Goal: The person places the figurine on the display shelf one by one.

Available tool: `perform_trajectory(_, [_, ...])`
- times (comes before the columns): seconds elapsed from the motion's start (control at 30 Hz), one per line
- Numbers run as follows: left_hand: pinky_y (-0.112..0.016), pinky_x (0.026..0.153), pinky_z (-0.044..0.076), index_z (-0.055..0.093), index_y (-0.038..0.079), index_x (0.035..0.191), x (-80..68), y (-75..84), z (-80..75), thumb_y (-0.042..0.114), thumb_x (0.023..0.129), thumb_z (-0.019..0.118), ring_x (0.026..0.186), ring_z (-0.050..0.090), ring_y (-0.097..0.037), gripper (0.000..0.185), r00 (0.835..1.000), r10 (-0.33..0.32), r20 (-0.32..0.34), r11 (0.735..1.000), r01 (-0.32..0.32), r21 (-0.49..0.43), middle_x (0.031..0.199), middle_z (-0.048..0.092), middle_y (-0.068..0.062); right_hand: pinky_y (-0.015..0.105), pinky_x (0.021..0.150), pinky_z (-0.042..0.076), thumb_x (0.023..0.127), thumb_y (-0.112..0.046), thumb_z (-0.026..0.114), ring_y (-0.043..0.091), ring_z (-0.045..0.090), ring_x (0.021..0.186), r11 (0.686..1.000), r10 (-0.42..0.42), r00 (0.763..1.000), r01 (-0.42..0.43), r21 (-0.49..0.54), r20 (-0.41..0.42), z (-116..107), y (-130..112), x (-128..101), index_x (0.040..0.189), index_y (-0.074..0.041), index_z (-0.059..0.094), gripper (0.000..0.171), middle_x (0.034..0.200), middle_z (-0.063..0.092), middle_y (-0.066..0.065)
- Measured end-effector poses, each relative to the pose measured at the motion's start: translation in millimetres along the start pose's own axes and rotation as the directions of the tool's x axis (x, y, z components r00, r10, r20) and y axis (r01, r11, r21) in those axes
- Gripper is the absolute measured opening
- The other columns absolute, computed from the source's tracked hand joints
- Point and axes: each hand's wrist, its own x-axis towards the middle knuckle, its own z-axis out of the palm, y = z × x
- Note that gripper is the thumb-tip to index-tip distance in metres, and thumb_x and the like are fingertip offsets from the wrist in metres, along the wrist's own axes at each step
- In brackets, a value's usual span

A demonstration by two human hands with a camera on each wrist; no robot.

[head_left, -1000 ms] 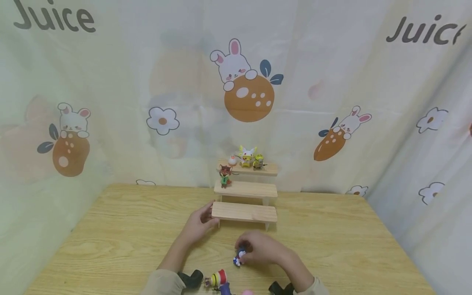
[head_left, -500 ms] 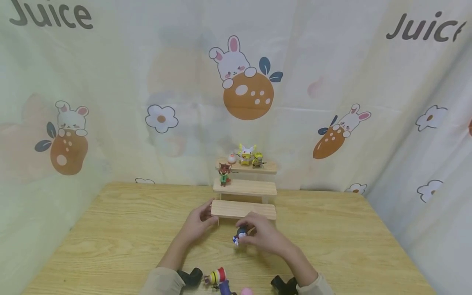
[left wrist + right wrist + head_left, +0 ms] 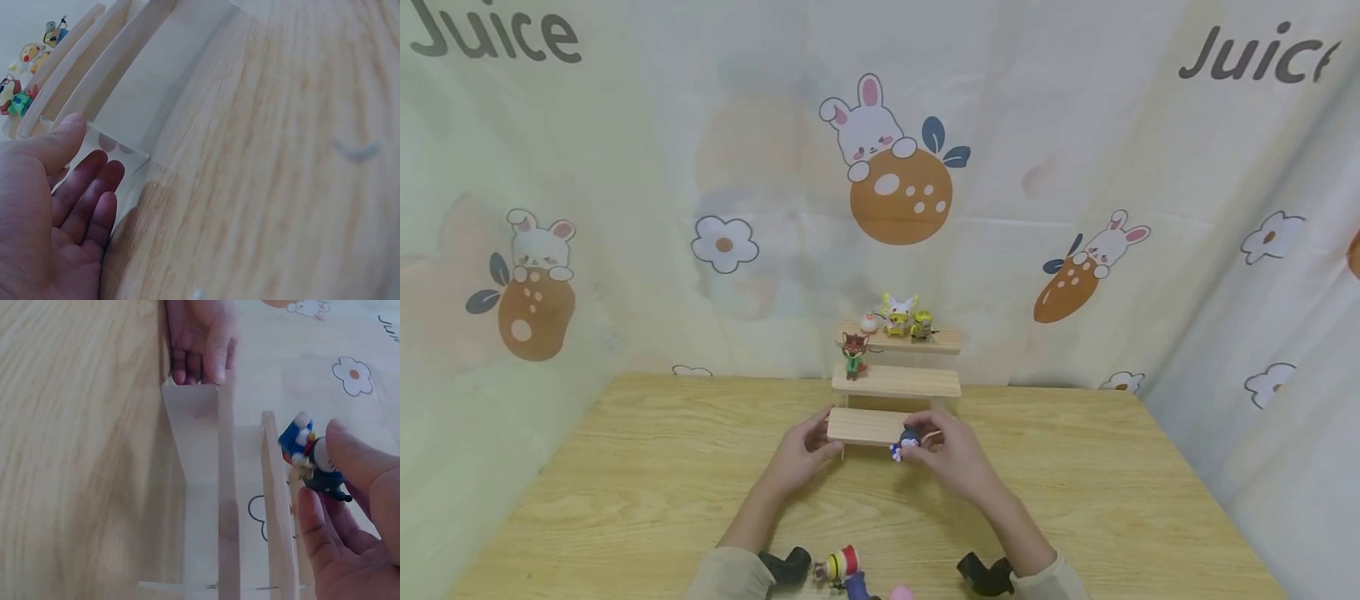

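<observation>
A stepped wooden display shelf (image 3: 865,425) with clear side supports stands on the table. My left hand (image 3: 803,450) holds the left end of its lowest board, the thumb at the front edge and the fingers by the clear panel (image 3: 134,147). My right hand (image 3: 958,458) pinches a small blue, white and dark toy figurine (image 3: 319,456) between thumb and fingers, tilted, in front of the lowest board's right part. A fox figurine (image 3: 853,358) stands on the middle board's left. On the top board sit a small white figurine (image 3: 869,323), a yellow-and-white one (image 3: 897,317) and a yellow one (image 3: 922,327).
Near the table's front edge lie a red-and-yellow striped figurine (image 3: 838,564), a purple one (image 3: 857,587) and a pink object (image 3: 901,592). Black curved objects (image 3: 790,567) lie beside both sleeves. A printed curtain (image 3: 775,167) hangs behind the table.
My right hand has carried the figurine forward from the table and slightly right, up to the lowest board. My left hand has stayed at the shelf's left end.
</observation>
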Motion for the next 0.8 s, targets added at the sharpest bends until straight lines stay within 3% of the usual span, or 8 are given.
perform_trajectory(0.17, [-0.038,0.092,0.051,0.036,-0.003,0.143,1.2,-2.1,0.2,0.008,0.088,0.066,0.101,0.063,-0.027,0.064,1.000,-0.003,-0.010,1.000,0.003,0.009,0.117,0.064,-0.020,0.026,0.081,0.054,0.077,-0.010,0.078,0.012,0.062,0.090,1.000,0.021,0.999,-0.020,0.014,-0.049,-6.4,1.6,1.8,0.106,-0.015,0.067,0.031,0.098,0.065,0.000])
perform_trajectory(0.27, [-0.038,0.091,0.052,0.036,-0.002,0.144,5.1,-13.6,3.2,0.007,0.087,0.066,0.100,0.063,-0.028,0.064,1.000,0.000,-0.023,1.000,0.000,0.001,0.116,0.064,-0.019,0.024,0.074,0.054,0.079,-0.012,0.077,0.013,0.062,0.088,1.000,0.022,0.998,-0.022,0.008,-0.066,-10.9,4.6,2.6,0.108,-0.017,0.068,0.031,0.099,0.066,-0.001])
perform_trajectory(0.4, [-0.032,0.090,0.052,0.037,0.003,0.145,11.9,-32.0,6.9,0.010,0.087,0.067,0.100,0.063,-0.025,0.066,1.000,0.006,-0.025,1.000,-0.006,-0.004,0.116,0.065,-0.017,0.025,0.071,0.056,0.081,-0.015,0.075,0.017,0.065,0.088,0.998,-0.065,0.988,0.066,0.001,-0.139,-19.1,10.8,4.1,0.111,-0.014,0.070,0.031,0.104,0.067,0.002])
perform_trajectory(0.5, [-0.027,0.088,0.052,0.037,0.005,0.145,13.2,-39.6,7.4,0.015,0.087,0.068,0.100,0.063,-0.023,0.066,1.000,0.017,-0.013,1.000,-0.018,-0.012,0.117,0.064,-0.016,0.028,0.078,0.058,0.081,-0.012,0.074,0.024,0.068,0.093,0.990,-0.134,0.968,0.140,0.014,-0.212,-28.2,14.5,9.8,0.112,-0.008,0.069,0.032,0.111,0.065,0.009])
perform_trajectory(0.63, [-0.026,0.088,0.051,0.037,0.005,0.145,13.7,-40.1,8.0,0.019,0.087,0.068,0.101,0.062,-0.023,0.068,1.000,0.026,0.011,0.999,-0.025,-0.030,0.118,0.064,-0.016,0.032,0.082,0.057,0.081,-0.009,0.074,0.030,0.066,0.099,0.991,-0.133,0.949,0.130,-0.032,-0.286,-46.3,16.4,23.1,0.111,-0.004,0.069,0.031,0.111,0.062,0.013])
perform_trajectory(0.8, [-0.029,0.089,0.052,0.037,0.004,0.145,11.4,-32.2,5.5,0.015,0.088,0.067,0.101,0.063,-0.025,0.066,1.000,0.022,-0.003,1.000,-0.022,-0.001,0.117,0.064,-0.017,0.035,0.082,0.057,0.080,-0.004,0.074,0.034,0.065,0.100,0.982,-0.162,0.936,0.124,-0.140,-0.311,-69.2,10.7,51.0,0.108,0.001,0.068,0.029,0.106,0.061,0.017])
